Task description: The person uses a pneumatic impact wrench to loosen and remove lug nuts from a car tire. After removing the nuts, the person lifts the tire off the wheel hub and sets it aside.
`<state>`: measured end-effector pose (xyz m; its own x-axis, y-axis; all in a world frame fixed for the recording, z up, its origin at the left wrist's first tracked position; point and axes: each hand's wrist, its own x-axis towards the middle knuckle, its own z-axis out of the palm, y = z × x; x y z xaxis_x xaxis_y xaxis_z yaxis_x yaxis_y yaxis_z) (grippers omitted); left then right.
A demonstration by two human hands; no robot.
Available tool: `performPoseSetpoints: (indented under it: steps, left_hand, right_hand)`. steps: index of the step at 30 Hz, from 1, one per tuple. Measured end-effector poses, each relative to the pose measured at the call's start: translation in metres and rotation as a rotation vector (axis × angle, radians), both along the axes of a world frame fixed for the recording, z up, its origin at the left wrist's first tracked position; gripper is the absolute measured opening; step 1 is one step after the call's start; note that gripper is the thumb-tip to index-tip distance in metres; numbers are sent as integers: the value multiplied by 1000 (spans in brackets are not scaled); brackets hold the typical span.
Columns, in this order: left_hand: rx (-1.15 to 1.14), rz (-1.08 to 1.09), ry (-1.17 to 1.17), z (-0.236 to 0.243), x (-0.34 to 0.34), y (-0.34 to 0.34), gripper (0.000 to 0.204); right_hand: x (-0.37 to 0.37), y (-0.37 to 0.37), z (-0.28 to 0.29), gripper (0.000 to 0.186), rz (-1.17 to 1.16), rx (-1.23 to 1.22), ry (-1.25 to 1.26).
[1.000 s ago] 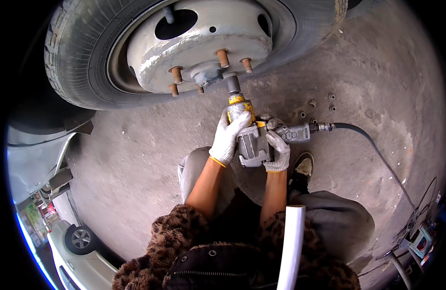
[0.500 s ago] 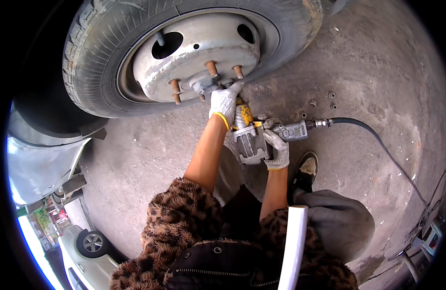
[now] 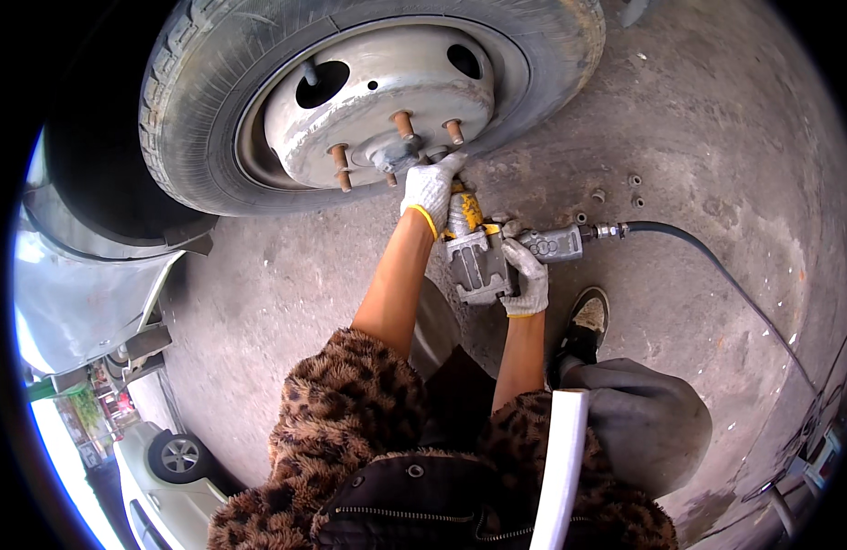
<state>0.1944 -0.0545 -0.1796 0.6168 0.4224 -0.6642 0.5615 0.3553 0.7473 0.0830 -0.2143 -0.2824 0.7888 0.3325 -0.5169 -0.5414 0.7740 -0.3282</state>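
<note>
A grey and yellow air impact wrench [image 3: 478,266] is held low in front of the wheel [image 3: 387,101]. My left hand [image 3: 430,191], in a white glove with a yellow cuff, wraps round the tool's front end near the hub. My right hand [image 3: 528,280], in a dirtier glove, grips the tool by its body and handle. Rusty wheel studs [image 3: 403,125] stick out of the steel rim around the hub centre [image 3: 396,156]. The tool's tip is mostly hidden behind my left hand, so I cannot tell whether it sits on a stud.
Several loose nuts [image 3: 598,195] lie on the concrete floor right of the wheel. A dark air hose [image 3: 717,261] runs from the handle toward the right edge. My shoe [image 3: 588,316] is beside the tool. A parked car [image 3: 171,472] shows at lower left, a white tube [image 3: 561,467] at the bottom.
The wheel sits slightly further right and higher in the picture. Both hands keep their hold on the impact wrench, which has barely moved.
</note>
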Motion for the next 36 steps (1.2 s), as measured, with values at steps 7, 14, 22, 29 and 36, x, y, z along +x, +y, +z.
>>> performPoseSetpoints:
  steps: [7, 14, 22, 29, 36]
  left_hand:
    - [23, -11, 45, 4, -1, 0, 18]
    - [15, -1, 30, 1, 0, 0, 19]
    - [28, 3, 24, -2, -6, 5, 19]
    - [-31, -29, 13, -1, 1, 3, 16]
    - [-63, 2, -38, 0, -4, 5, 13]
  right_hand:
    - [5, 0, 18, 33, 50, -52, 177]
    - [-3, -9, -11, 33, 128, -364, -358]
    - [8, 1, 39, 29, -106, -46, 176]
    - [9, -3, 31, 31, -74, -17, 68]
    - [13, -1, 40, 32, -57, -27, 181]
